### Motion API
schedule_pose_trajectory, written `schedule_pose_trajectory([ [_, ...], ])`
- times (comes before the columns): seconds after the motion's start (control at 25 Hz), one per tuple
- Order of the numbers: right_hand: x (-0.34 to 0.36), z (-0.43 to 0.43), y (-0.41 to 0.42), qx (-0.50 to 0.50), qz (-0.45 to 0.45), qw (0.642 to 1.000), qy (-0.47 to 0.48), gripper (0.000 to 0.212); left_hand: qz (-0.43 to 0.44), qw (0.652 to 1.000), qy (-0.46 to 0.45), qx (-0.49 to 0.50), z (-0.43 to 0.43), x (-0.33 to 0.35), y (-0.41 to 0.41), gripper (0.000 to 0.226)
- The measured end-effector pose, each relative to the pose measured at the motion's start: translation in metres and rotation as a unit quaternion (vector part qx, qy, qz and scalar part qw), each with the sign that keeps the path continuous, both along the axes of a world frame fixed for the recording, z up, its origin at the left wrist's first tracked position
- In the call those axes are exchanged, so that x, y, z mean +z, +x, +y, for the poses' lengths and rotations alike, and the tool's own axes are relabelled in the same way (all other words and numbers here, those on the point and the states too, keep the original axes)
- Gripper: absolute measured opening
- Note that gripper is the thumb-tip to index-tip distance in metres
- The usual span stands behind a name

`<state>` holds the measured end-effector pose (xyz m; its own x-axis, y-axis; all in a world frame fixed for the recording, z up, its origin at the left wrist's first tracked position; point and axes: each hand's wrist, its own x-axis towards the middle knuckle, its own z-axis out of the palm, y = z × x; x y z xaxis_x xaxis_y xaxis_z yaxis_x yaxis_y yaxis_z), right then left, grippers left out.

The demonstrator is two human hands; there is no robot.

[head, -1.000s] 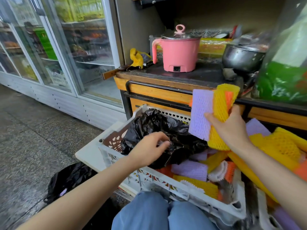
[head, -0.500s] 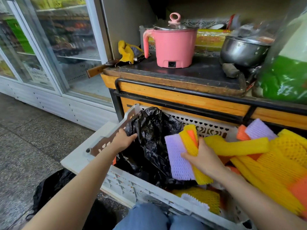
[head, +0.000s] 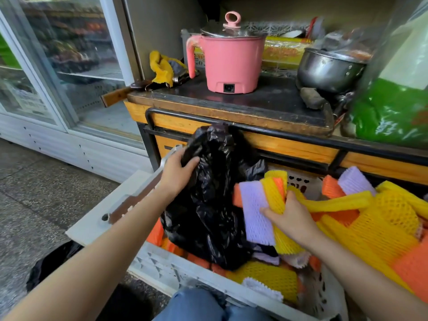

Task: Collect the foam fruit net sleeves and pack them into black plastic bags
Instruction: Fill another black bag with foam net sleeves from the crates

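My left hand [head: 179, 172] grips the top edge of a black plastic bag [head: 208, 205] and holds it up inside a white plastic crate [head: 176, 265]. My right hand [head: 291, 218] grips a bundle of foam net sleeves [head: 259, 209], purple, yellow and orange, just right of the bag. Several more yellow, orange and purple foam sleeves [head: 375, 225] lie heaped in the crate and to the right.
Behind the crate stands a wooden counter [head: 289, 144] with a black metal rail, a pink electric pot [head: 228, 63] and a steel pot [head: 328, 70]. A glass-door fridge [head: 69, 66] is at left. Another black bag [head: 51, 262] lies on the floor. My knees [head: 203, 306] are below.
My left hand has lifted the bag's edge upward, so the bag now stands tall. My right hand has brought the sleeve bundle down from above the crate to beside the bag.
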<state>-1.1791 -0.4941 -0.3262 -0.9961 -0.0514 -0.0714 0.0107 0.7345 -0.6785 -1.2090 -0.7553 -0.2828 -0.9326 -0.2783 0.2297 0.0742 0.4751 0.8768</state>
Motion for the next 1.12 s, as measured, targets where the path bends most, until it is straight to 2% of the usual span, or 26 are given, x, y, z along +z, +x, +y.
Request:
schedule_pose_trajectory([
  [0.08,0.013,-0.001,-0.002,-0.018,0.027,0.999,-0.032,0.068,0.041,0.998,-0.055,-0.003,-0.009,0.025,0.003,0.023],
  [0.12,0.020,-0.002,-0.003,-0.017,0.040,0.998,-0.044,0.062,0.035,0.994,-0.102,-0.002,-0.014,0.032,0.006,0.028],
  [0.2,0.033,-0.005,-0.001,-0.010,0.056,0.997,-0.053,0.047,-0.016,0.984,-0.176,0.019,-0.029,0.030,0.013,0.038],
  [0.28,0.042,-0.008,0.002,-0.002,0.058,0.997,-0.055,0.043,-0.099,0.975,-0.195,0.048,-0.045,0.018,0.023,0.048],
  [0.36,0.048,-0.011,0.004,-0.003,0.058,0.997,-0.052,0.044,-0.139,0.961,-0.226,0.077,-0.055,0.009,0.033,0.063],
  [0.44,0.052,-0.012,0.004,-0.007,0.059,0.997,-0.049,0.045,-0.077,0.947,-0.299,0.087,-0.055,0.007,0.037,0.066],
  [0.52,0.056,-0.013,0.004,-0.011,0.063,0.997,-0.052,0.041,0.045,0.937,-0.346,0.030,-0.045,0.012,0.036,0.047],
  [0.6,0.057,-0.010,0.002,-0.018,0.067,0.996,-0.051,0.039,0.112,0.898,-0.417,-0.086,-0.029,0.015,0.028,0.032],
  [0.72,0.053,0.000,-0.003,-0.031,0.061,0.997,-0.039,0.040,0.055,0.837,-0.496,-0.223,0.001,0.004,0.005,0.034],
  [0.76,0.050,0.005,-0.005,-0.036,0.053,0.997,-0.032,0.041,0.019,0.821,-0.517,-0.241,0.010,-0.002,-0.004,0.039],
  [0.84,0.045,0.014,-0.009,-0.048,0.040,0.998,-0.019,0.043,-0.022,0.760,-0.597,-0.256,0.024,-0.012,-0.021,0.051],
  [0.92,0.041,0.021,-0.011,-0.062,0.036,0.997,-0.014,0.043,-0.003,0.685,-0.681,-0.259,0.033,-0.016,-0.032,0.064],
  [1.0,0.038,0.028,-0.013,-0.074,0.034,0.997,-0.018,0.041,0.041,0.635,-0.721,-0.273,0.042,-0.014,-0.037,0.073],
  [1.12,0.035,0.038,-0.015,-0.082,0.020,0.996,-0.022,0.048,0.075,0.567,-0.756,-0.319,0.057,-0.015,-0.042,0.064],
])
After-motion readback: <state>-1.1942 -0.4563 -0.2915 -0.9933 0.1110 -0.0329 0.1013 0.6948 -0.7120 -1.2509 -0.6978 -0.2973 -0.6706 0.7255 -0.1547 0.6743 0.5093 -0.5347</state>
